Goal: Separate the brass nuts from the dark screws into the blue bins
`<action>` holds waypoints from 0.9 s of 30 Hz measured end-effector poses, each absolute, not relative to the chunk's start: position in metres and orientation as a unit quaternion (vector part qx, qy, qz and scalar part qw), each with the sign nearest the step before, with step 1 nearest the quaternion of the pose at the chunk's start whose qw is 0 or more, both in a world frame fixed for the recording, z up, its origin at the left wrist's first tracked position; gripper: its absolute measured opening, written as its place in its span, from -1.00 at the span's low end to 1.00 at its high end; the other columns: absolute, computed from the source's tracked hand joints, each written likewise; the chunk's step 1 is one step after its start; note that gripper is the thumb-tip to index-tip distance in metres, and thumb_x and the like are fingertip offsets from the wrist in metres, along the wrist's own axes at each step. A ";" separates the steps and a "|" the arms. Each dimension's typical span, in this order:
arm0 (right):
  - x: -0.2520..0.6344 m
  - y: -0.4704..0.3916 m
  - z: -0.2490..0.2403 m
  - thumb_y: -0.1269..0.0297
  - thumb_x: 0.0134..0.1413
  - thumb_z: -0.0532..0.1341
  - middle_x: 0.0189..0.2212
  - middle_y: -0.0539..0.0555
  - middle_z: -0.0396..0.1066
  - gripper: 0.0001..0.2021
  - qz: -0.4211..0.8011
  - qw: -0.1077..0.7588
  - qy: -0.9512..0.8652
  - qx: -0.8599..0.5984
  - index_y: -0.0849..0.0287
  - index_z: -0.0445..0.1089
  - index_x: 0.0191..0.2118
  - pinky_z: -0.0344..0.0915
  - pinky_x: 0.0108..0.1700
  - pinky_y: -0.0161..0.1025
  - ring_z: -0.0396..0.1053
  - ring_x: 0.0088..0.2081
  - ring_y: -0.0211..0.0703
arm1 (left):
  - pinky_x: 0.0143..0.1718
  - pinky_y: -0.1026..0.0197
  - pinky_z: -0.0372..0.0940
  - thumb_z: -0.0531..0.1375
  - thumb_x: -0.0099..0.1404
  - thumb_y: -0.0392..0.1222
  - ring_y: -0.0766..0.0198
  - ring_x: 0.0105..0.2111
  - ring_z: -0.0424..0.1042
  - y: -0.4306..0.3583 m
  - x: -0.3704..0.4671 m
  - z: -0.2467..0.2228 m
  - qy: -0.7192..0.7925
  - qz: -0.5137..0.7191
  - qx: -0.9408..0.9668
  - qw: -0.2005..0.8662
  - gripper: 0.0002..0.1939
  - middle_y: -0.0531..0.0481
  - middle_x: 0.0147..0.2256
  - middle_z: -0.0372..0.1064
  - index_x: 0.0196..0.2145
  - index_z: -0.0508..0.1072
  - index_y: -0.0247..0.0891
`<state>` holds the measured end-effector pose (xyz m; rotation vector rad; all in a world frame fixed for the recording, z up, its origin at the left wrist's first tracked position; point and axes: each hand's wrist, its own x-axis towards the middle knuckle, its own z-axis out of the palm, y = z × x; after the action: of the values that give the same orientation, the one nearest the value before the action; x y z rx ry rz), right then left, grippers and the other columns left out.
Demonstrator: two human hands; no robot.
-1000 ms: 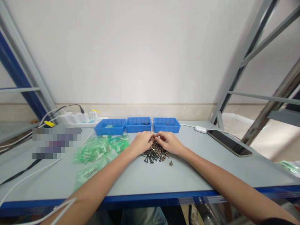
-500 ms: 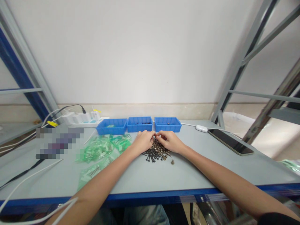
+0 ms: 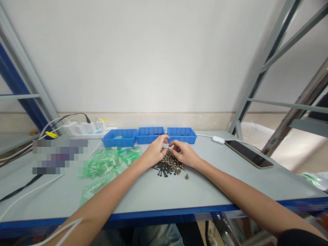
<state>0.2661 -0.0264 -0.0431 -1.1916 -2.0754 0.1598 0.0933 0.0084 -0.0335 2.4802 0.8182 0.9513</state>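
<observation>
Both my hands are over a pile of small hardware on the grey tabletop. My left hand [image 3: 155, 151] arches at the pile's left side, with thumb and fingers apart and nothing visible between them. Opposite it, my right hand [image 3: 186, 153] curves over the right side, a gap showing between its thumb and bent fingers. Black screws [image 3: 164, 168] fan out at the front left of the pile. Brass-coloured metal fittings [image 3: 174, 162] are heaped beside them, partly hidden by my hands. A single brass-coloured fitting [image 3: 187, 176] lies apart, nearer the front edge.
Behind the pile stand three blue bins, left [image 3: 119, 140], middle [image 3: 148, 139] and right [image 3: 182, 138], with small items inside. Green plastic bags [image 3: 105, 162] spread at left, near a white power strip [image 3: 84, 129] and cables. A phone [image 3: 248, 154] lies at right.
My hands have drawn slightly apart. The left hand's fingers have lifted and spread from the thumb; the right hand's fingers have loosened. The whole view has shifted a little.
</observation>
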 end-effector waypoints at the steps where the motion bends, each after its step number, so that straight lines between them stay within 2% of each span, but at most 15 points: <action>1: 0.266 -0.027 -0.043 0.44 0.00 0.10 -0.56 -0.06 0.29 -0.86 0.061 0.360 -0.809 -0.460 0.18 0.32 -0.27 0.10 -0.43 -0.38 0.21 -0.53 -0.32 | -0.17 0.21 0.30 0.04 0.17 -0.36 0.35 -0.36 0.43 0.009 0.093 -0.034 0.286 0.335 0.878 0.188 -0.58 -0.07 -0.12 0.26 0.00 0.11 -0.22; 5: 0.264 -0.028 -0.043 0.47 0.01 0.10 -0.54 -0.04 0.30 -0.90 0.052 0.350 -0.819 -0.451 0.19 0.33 -0.35 0.10 -0.41 -0.37 0.21 -0.50 -0.31 | -0.18 0.22 0.31 0.04 0.18 -0.35 0.36 -0.36 0.43 0.010 0.090 -0.035 0.266 0.320 0.884 0.213 -0.56 -0.07 -0.12 0.24 0.02 0.08 -0.21; 13: 0.263 -0.029 -0.041 0.44 0.08 0.04 -0.51 0.00 0.33 -0.91 0.053 0.356 -0.808 -0.467 0.19 0.27 -0.37 0.10 -0.40 -0.35 0.23 -0.49 -0.28 | -0.20 0.24 0.30 0.03 0.22 -0.32 0.35 -0.35 0.44 0.004 0.093 -0.029 0.266 0.325 0.878 0.229 -0.62 -0.09 -0.14 0.29 0.00 0.10 -0.26; 16: 0.264 -0.029 -0.041 0.41 0.11 0.02 -0.50 0.00 0.31 -0.92 0.051 0.370 -0.797 -0.475 0.18 0.23 -0.35 0.09 -0.41 -0.34 0.23 -0.48 -0.26 | -0.22 0.23 0.29 0.01 0.23 -0.30 0.30 -0.31 0.43 0.006 0.088 -0.024 0.283 0.307 0.888 0.192 -0.69 -0.08 -0.19 0.35 -0.04 0.18 -0.27; 21: 0.265 -0.028 -0.043 0.40 0.11 0.02 -0.51 -0.01 0.27 -0.94 0.054 0.384 -0.792 -0.472 0.17 0.20 -0.35 0.08 -0.42 -0.35 0.21 -0.48 -0.27 | -0.23 0.22 0.26 0.05 0.20 -0.23 0.23 -0.28 0.40 0.011 0.077 -0.017 0.317 0.257 0.907 0.100 -0.86 -0.03 -0.32 0.43 -0.30 0.37 -0.25; 27: 0.263 -0.031 -0.042 0.39 0.13 0.01 -0.51 -0.02 0.27 -0.94 0.063 0.395 -0.795 -0.456 0.17 0.20 -0.34 0.08 -0.42 -0.36 0.22 -0.48 -0.28 | -0.29 0.27 0.25 0.08 0.20 -0.15 0.26 -0.34 0.41 0.006 0.079 -0.013 0.328 0.248 0.907 0.088 -0.85 0.02 -0.36 0.45 -0.33 0.41 -0.22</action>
<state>0.2626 -0.0309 -0.0417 -1.1566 -2.0147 0.1589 0.0787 0.0056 -0.0135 2.7011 0.9771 0.7381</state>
